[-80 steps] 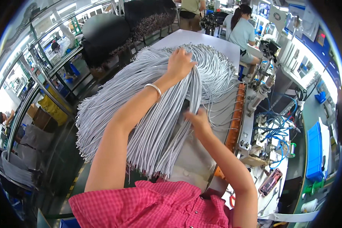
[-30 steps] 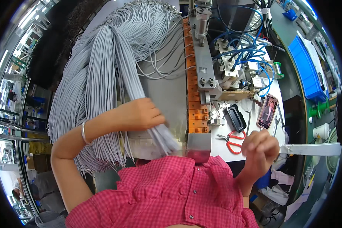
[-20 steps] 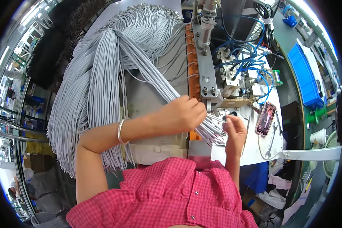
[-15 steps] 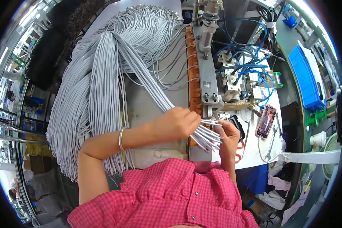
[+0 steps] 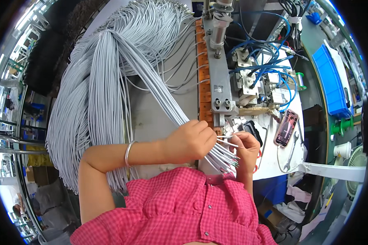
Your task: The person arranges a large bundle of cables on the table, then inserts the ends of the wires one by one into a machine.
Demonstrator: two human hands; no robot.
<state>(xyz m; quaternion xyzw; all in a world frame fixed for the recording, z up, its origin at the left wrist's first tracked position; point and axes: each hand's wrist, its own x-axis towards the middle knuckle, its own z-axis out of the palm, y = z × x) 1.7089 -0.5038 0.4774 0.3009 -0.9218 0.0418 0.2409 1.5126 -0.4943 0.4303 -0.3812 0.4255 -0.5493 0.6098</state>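
The grey cable bundle (image 5: 161, 96) runs diagonally from the larger cable pile (image 5: 71, 110), above the tabletop (image 5: 151, 118), to the left hand (image 5: 192, 141). Left grip: closed around the bundle just short of its free ends. Right grip: thumb and forefinger of the right hand (image 5: 247, 148) appear pinched on one cable end (image 5: 225, 137). Handling, as judged: single cables light and flexible; the gathered mass heavier; smooth coverings may slide; tips probably delicate. Hold behind the tips. Labelling: a pale patch on the metal bar (image 5: 219, 77) is illegible; no brand is legible on the cables.
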